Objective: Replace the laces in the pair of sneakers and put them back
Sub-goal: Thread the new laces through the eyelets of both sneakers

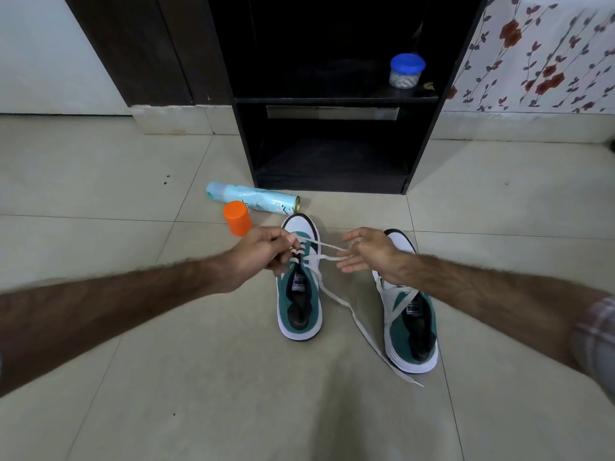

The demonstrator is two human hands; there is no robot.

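"PUMA" (inverted) — both sneaker tongues [298,283]

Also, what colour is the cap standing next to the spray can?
Orange. The cap shows plainly in the head view, just in front of the can.

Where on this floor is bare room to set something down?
Bare tile lies left of the orange cap and pale blue spray can, and right of the black shelf unit. It is crowded around the two green-and-white sneakers and trailing white lace.
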